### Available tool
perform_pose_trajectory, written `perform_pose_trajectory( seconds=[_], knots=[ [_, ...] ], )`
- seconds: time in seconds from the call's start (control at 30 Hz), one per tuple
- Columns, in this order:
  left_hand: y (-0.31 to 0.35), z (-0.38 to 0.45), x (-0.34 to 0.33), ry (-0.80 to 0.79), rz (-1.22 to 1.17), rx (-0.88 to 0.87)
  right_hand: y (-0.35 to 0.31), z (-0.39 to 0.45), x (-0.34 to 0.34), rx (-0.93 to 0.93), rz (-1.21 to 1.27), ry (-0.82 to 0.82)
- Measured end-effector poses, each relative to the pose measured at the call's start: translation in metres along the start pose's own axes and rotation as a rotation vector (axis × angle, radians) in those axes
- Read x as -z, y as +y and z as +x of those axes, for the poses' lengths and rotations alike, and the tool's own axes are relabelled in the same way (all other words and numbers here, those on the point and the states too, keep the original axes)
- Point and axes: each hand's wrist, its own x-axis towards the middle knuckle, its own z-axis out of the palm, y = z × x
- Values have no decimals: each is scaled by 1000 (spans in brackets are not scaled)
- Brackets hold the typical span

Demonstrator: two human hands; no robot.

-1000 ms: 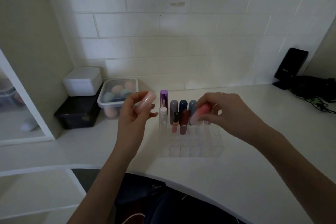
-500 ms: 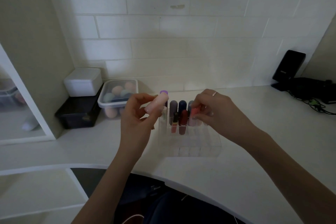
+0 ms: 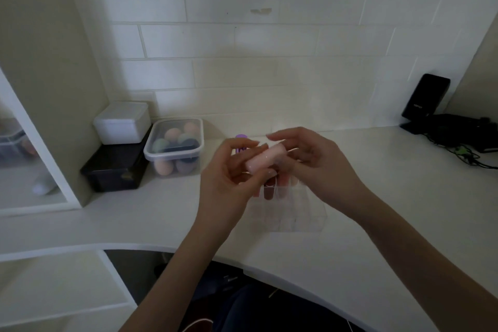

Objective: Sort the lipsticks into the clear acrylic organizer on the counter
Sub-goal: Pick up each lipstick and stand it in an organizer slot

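my left hand (image 3: 229, 178) holds a pale pink lipstick (image 3: 265, 158) in its curled fingers, up above the clear organizer (image 3: 293, 213) on the white counter (image 3: 377, 224). my right hand (image 3: 315, 159) is right by the far end of the lipstick, with loose fingers, but i cannot tell if it has hold of it. some lipsticks stand in the back slots, mostly hidden by my hands. a purple one (image 3: 240, 137) peeks out behind my left hand.
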Motion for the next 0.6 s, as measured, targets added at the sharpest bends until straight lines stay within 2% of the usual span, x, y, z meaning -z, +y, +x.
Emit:
perform_pose_trajectory(
  seconds=[0.1, 0.2, 0.33, 0.4, 0.5, 0.6],
  knots=[
    [-2, 0, -1, -130, 11, -7, 3, -2, 5, -81, 164, 130],
    [-5, 1, 0, -219, 101, -31, 7, -5, 11, -106, 203, 203],
    [-9, 1, 0, -183, 214, -43, 8, -9, 15, -116, 258, 102],
    [-9, 1, 0, -168, 329, -126, 4, -9, 18, -111, 234, 95],
    [-9, 3, 5, -81, 489, -250, 5, -7, 27, -41, 150, 241],
    [-15, 4, 15, 174, 486, -295, 17, -5, 30, -36, -78, 271]
  ],
)
